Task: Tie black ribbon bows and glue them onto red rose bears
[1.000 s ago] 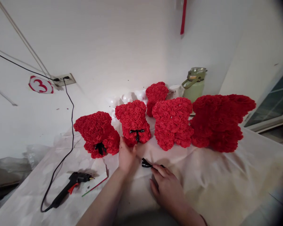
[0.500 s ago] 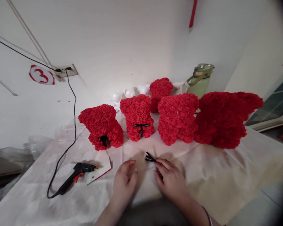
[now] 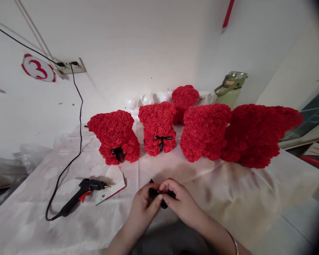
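Observation:
Close to the front of the table, my left hand (image 3: 146, 203) and my right hand (image 3: 179, 198) meet around a small black ribbon bow (image 3: 164, 204). Fingers and thumbs of both hands pinch it, so part of the bow is hidden. Beyond them stand bears covered in red foam roses. The left rose bear (image 3: 114, 138) and the middle rose bear (image 3: 158, 124) each wear a black bow low on the front. No bow shows on the right rose bear (image 3: 204, 132).
A black glue gun (image 3: 81, 194) lies at left, its nozzle over a white card (image 3: 114, 189). Its cord runs to a wall socket (image 3: 74, 66). A larger red rose shape (image 3: 257, 134) stands at far right. Behind are another rose bear (image 3: 184, 101) and a green bottle (image 3: 230, 88).
My right hand has brought the black bow from the tabletop toward me and left. My left hand has closed onto it too. The view has shifted slightly.

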Available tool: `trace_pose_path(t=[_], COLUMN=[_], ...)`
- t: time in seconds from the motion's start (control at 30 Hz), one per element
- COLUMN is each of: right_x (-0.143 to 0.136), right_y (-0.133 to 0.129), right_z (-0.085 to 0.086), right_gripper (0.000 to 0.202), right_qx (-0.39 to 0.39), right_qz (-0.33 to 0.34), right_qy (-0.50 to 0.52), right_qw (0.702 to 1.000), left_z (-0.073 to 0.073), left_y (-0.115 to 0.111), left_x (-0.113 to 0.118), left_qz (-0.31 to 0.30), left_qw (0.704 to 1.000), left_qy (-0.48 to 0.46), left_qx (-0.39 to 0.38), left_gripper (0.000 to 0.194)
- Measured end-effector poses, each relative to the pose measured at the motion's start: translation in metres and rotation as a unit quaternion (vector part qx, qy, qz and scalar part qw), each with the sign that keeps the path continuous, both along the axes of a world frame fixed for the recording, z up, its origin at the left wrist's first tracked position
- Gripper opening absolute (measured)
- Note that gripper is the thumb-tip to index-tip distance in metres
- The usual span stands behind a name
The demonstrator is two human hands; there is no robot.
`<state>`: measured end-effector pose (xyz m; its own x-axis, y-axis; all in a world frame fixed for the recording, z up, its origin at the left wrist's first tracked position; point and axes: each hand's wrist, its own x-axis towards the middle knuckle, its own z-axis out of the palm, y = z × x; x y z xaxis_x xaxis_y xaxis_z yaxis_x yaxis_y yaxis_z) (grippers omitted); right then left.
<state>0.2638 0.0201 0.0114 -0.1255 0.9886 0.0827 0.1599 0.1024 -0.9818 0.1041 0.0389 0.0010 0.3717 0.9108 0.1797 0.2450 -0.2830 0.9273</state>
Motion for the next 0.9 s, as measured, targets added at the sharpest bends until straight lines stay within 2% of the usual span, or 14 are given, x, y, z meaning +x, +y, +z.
trace_pose_path(t=[0.1,0.2,0.33,0.43,0.5,0.57,0.63,0.7,0.77,0.9], right_x=[-0.001,0.000,0.004,0.008,0.010,0.013,0.014,0.016,0.017,0.015], right_y=[0.008,0.014,0.021,0.024,0.025,0.025,0.024,0.023,0.022,0.022], right_z=[0.005,0.008,0.002,-0.008,-0.015,-0.023,-0.029,-0.033,-0.035,-0.040], right_gripper=[0.006,0.013,0.029,0.035,0.035,0.031,0.026,0.023,0.025,0.035], right_qx=[-0.021,-0.021,-0.049,-0.092,-0.113,-0.101,-0.053,-0.008,0.018,0.103], right_qz=[0.013,0.018,-0.003,-0.036,-0.061,-0.104,-0.169,-0.239,-0.280,-0.270], right_qy=[0.001,-0.008,0.028,0.074,0.112,0.160,0.179,0.130,0.034,-0.106], right_qw=[1.000,1.000,0.998,0.992,0.985,0.976,0.968,0.962,0.959,0.951], left_z=[-0.002,-0.005,-0.015,-0.023,-0.025,-0.025,-0.021,-0.016,-0.010,-0.003], left_y=[0.003,0.007,0.010,0.011,0.012,0.011,0.011,0.010,0.009,0.008], left_x=[-0.003,-0.007,-0.013,-0.014,-0.013,-0.011,-0.009,-0.007,-0.006,-0.005], left_qz=[0.015,0.040,0.127,0.196,0.214,0.213,0.209,0.200,0.178,0.148], left_qw=[0.999,0.997,0.975,0.940,0.924,0.918,0.912,0.899,0.883,0.859], left_qy=[-0.036,-0.062,-0.133,-0.195,-0.230,-0.256,-0.280,-0.315,-0.352,-0.401], left_qx=[-0.022,-0.030,-0.121,-0.200,-0.218,-0.215,-0.216,-0.231,-0.254,-0.283], left_gripper=[0.029,0.027,0.035,0.039,0.040,0.041,0.041,0.040,0.040,0.043])
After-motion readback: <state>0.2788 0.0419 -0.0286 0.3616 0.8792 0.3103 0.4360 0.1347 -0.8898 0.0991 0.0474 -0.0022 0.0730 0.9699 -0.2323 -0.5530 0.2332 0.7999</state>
